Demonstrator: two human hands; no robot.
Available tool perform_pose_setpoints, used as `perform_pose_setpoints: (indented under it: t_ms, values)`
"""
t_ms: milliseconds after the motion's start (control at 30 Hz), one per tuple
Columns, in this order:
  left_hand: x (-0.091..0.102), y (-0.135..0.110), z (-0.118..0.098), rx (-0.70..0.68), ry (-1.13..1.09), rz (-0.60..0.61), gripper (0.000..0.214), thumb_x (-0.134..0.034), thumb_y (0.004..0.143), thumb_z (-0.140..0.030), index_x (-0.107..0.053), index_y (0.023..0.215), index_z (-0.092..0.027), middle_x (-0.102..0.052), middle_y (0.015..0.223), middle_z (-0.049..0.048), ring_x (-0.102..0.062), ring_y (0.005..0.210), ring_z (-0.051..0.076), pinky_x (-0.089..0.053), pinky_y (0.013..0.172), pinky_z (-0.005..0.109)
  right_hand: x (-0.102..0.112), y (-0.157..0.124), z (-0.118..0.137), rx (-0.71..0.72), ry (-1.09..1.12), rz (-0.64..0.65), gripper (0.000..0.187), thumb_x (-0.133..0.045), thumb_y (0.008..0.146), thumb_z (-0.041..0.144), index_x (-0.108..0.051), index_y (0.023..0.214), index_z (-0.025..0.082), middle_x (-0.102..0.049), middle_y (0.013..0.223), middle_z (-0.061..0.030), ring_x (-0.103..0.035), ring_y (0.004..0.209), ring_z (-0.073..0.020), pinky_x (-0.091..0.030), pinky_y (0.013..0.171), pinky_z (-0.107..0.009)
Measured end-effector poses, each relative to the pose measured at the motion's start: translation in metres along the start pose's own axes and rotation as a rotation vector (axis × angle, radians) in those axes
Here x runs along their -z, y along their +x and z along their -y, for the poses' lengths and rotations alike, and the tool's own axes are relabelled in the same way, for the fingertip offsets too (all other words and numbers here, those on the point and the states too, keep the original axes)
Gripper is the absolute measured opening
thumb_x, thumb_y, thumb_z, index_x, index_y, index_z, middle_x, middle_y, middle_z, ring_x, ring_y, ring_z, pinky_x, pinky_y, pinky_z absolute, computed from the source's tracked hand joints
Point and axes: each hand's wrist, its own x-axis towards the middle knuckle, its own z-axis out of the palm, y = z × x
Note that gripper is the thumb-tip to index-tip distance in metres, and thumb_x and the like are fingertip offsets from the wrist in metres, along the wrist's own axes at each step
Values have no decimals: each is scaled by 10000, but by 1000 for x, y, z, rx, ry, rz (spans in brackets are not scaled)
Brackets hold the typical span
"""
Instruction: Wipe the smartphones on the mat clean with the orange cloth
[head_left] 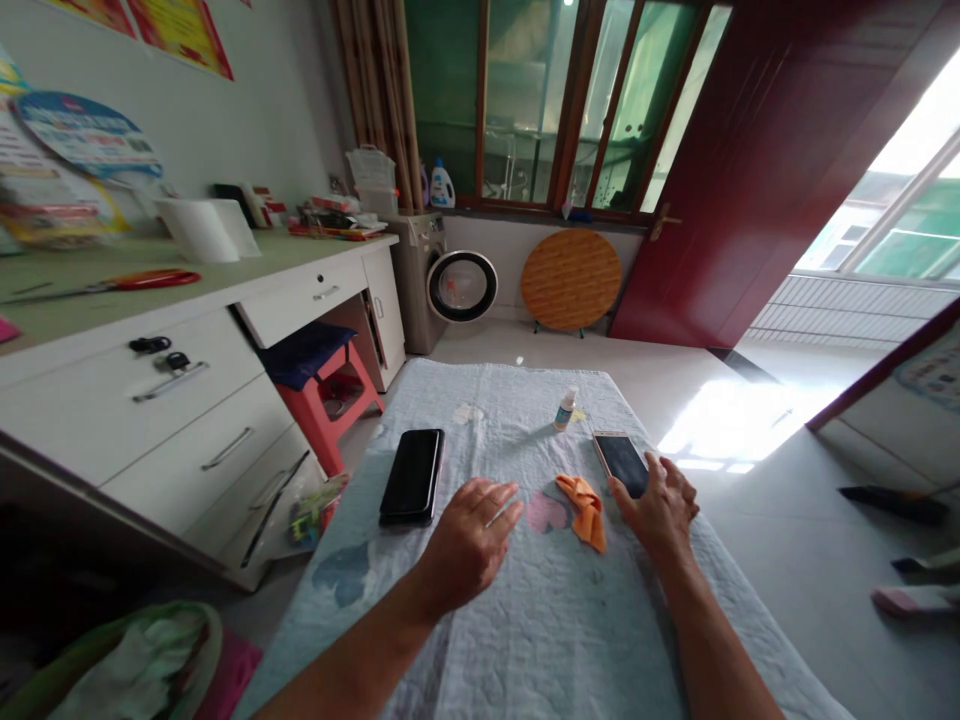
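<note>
My left hand [469,540] hovers over a pale blue towel [525,620] spread on a table, fingers loosely apart and holding nothing. A black phone [412,475] lies just to its left. My right hand [660,505] rests at the near end of a gold-edged phone [621,462], fingertips touching it, fingers spread. A crumpled orange cloth [589,507] lies between the two hands. A small spray bottle [565,408] stands farther back on the towel.
A white drawer unit [187,420] with a desk top runs along the left, with a red stool [330,395] tucked beside it. A washing machine [442,280], a folded round table [571,279] and a dark red door [765,170] stand at the far wall.
</note>
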Motion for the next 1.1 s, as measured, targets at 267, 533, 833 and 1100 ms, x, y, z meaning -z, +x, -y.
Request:
perform_pose_setpoints:
  t_ms: [267,533,833,1100]
  values:
    - [45,6,41,652,301,-35,443,-581,856,-357,-506,1252,-174,-564,1226,144,-519,1143,322,-406,974,453,17,-17,34,398,292,-116,383,-493,858,398,-578,1165,184,-543,1199,-133,-481,1122,-283,-344,981,-447]
    - [44,-14,72,895,377,290,715,-575,796,-576,-412,1304,-99,-630,1025,157,-609,994,329,-450,846,390,15,-23,39,459,356,-35,292,-515,870,335,-608,1111,199,-574,1095,-97,-492,1041,-260,-396,943,-423]
    - [34,-12,70,905,414,282,744,-574,784,-532,-377,1338,-76,-611,997,162,-592,987,340,-453,831,397,13,-23,39,478,357,-14,255,-509,867,288,-632,1068,191,-587,1046,-91,-504,981,-243,-427,901,-415]
    - [26,-13,72,891,451,235,674,-537,805,-458,-397,1333,-64,-599,991,168,-577,977,343,-455,827,408,11,-26,41,490,332,58,264,-515,859,282,-651,1064,185,-602,1047,-96,-505,970,-244,-426,894,-404]
